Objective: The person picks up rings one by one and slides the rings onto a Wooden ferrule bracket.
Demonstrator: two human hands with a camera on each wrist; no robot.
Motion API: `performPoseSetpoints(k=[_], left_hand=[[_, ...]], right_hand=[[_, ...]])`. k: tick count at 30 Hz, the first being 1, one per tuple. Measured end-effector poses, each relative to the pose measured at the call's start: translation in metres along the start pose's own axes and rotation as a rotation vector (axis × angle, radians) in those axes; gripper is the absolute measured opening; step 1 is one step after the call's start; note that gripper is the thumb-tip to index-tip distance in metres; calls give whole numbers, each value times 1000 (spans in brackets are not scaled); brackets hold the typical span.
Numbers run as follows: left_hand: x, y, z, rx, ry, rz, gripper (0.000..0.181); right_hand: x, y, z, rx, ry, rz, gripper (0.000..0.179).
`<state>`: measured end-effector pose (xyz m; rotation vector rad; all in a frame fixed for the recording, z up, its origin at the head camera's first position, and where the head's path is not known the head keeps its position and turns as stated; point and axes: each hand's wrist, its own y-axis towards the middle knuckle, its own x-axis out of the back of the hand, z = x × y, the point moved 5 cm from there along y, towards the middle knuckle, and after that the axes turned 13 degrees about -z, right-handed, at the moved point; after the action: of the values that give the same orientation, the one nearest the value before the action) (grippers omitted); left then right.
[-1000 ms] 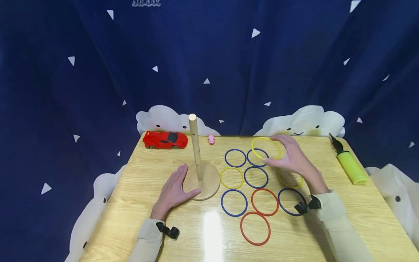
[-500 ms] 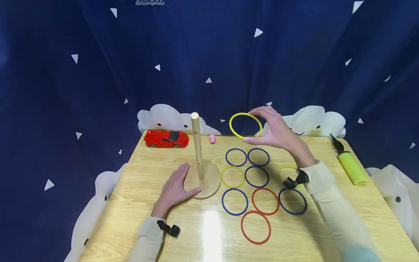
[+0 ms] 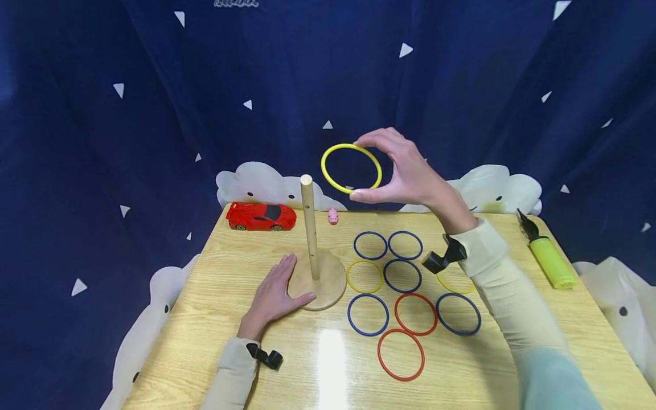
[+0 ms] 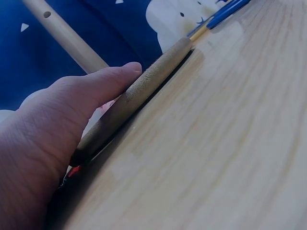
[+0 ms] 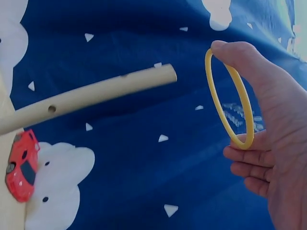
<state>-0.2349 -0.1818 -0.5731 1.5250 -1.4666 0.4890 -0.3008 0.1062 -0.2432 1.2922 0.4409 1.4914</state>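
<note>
My right hand (image 3: 407,171) holds a yellow ring (image 3: 324,165) in the air between the thumb and fingers, at opposite sides of its rim. The ring hangs up and to the right of a wooden post (image 3: 310,228). In the right wrist view the post's rounded tip (image 5: 168,74) points toward the ring (image 5: 246,108), with a gap between them. The post stands upright on a round wooden base (image 3: 332,279). My left hand (image 3: 271,299) rests at the base's left edge, fingers extended along it. In the left wrist view the thumb (image 4: 112,79) lies against the base's rim (image 4: 139,91).
Right of the base, several blue rings (image 3: 349,316), two red rings (image 3: 378,353) and two yellow rings (image 3: 348,279) lie flat on the table (image 3: 205,336). A red toy car (image 3: 261,217), a small pink figure (image 3: 333,216) and a yellow-green hand pump (image 3: 550,262) sit farther back.
My right hand has lifted the yellow ring from over the flat rings, up and left toward the post's top. The left hand has stayed at the base.
</note>
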Motion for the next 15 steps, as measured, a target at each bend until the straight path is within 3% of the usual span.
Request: performPoseSetpoints(k=[6, 15], left_hand=[[0, 1, 0, 1, -5, 4, 119], [0, 2, -1, 5, -6, 15, 119]], right_hand=[[-17, 11, 13, 35, 39, 8, 84], [-49, 5, 17, 28, 11, 84, 88]])
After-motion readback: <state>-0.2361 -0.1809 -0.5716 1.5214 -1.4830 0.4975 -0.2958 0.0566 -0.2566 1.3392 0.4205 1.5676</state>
